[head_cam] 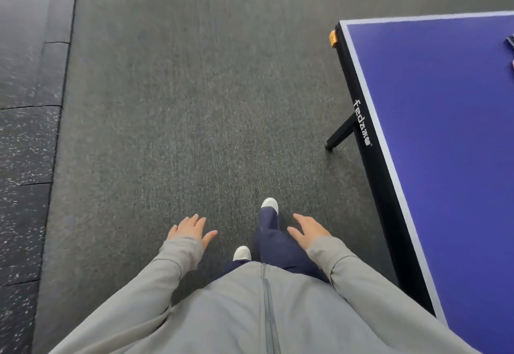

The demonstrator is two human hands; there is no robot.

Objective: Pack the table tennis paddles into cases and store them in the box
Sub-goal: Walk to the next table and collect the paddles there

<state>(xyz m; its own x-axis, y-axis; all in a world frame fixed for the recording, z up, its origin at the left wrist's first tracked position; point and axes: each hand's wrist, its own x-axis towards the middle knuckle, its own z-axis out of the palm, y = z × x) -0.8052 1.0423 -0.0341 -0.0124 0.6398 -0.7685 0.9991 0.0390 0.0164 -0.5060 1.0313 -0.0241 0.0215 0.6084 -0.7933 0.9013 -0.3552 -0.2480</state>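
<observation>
Paddles: we couldn't tell where they were. Only a cut-off dark-and-pink item (511, 47) lay on the table top at the picture's right edge, and too little of it showed to call it paddle or case.
Table (445, 131): blue top with a white border line and a black side rail. It filled the right side of the view.
Lettering (361, 123): white "fedz" plus other characters on the table's side rail.
Table leg (340, 132): black, angled out from under the rail onto the floor.
Corner piece (332, 39): orange, on the table's far corner.
Left hand (192, 231): left of the table and well apart from it. Palm down, fingers spread and straight, holding nothing.
Right hand (308, 231): near the table's side rail but not touching it. Fingers straight and a little spread, holding nothing.
Sleeves and jacket (250, 312): light grey with a front zip, covering both arms to the wrists.
Trousers (274, 242): navy, between the two hands.
Shoes: white. We saw one toe forward (269, 204), and the other (242, 253) further back and further from the table.
Carpet (194, 89): grey, underfoot and alongside the table.
Rubber tiles (25, 131): dark and speckled, beyond the carpet on the side away from the table.
</observation>
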